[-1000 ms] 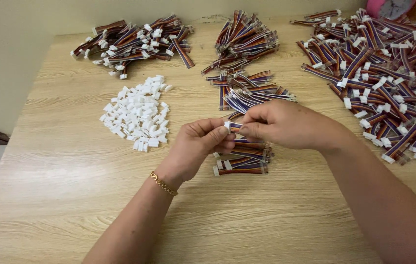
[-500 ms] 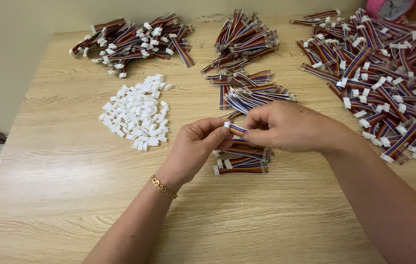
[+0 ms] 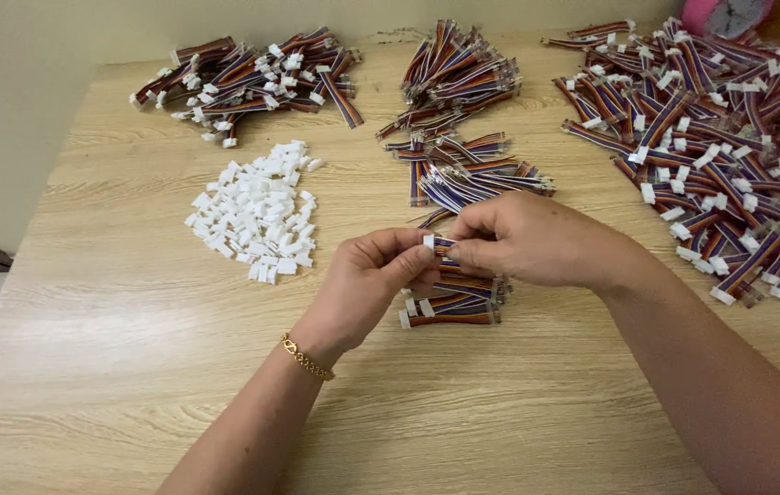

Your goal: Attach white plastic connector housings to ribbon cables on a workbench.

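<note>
Ribbon cable (image 3: 442,246) with its white plug was pinched between left hand (image 3: 373,280) and right hand (image 3: 526,240), above a small cable pile (image 3: 452,302).

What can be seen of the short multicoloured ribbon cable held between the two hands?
The short multicoloured ribbon cable lies roughly level between both hands above the pale wooden table. Its white plastic connector sits at the left hand fingertips; the right hand pinches the striped wires, hiding the other end.

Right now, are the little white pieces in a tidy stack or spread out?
Spread out: the white connector pieces lie in a loose, jumbled heap on the wooden table.
</note>
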